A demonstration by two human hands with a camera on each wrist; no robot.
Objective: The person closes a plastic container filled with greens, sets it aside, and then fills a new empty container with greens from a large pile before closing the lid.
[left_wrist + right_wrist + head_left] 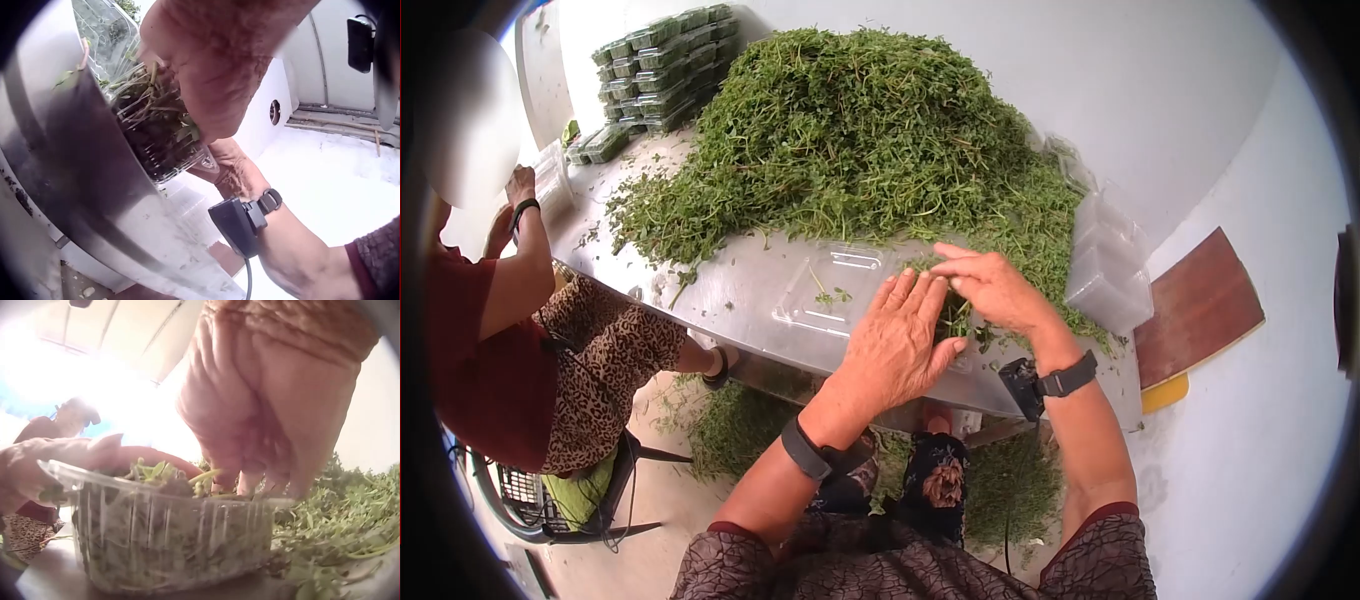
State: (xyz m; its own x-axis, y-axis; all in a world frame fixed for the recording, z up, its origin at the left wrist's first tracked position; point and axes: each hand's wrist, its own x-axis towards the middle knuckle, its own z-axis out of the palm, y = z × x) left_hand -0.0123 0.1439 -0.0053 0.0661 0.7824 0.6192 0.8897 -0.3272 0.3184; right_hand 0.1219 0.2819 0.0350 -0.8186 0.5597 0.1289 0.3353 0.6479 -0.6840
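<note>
A heap of herbs [850, 130] is piled on the table [740, 290], behind a clear tray [169, 540] set at the near edge. Herbs are packed in the tray. The left hand [895, 345] is laid on the tray's left side, the right hand [990, 285] on its right. The tray's open lid [825, 290] is spread to the left. Filled trays [660, 65] are stacked at the far left corner. Empty trays [1110, 265] are stacked right of the heap. A second person [510, 330] is seated left of the table.

Worktop [730, 290]: metal, reflective, set against a plain white wall [1160, 90]. Pale floor [1270, 450] to the right, with a brown wooden board [1200, 305] lying on it. Stacked filled clear boxes [662, 62] at the far left corner. A seated person [530, 340] at left. Bright daylight.
</note>
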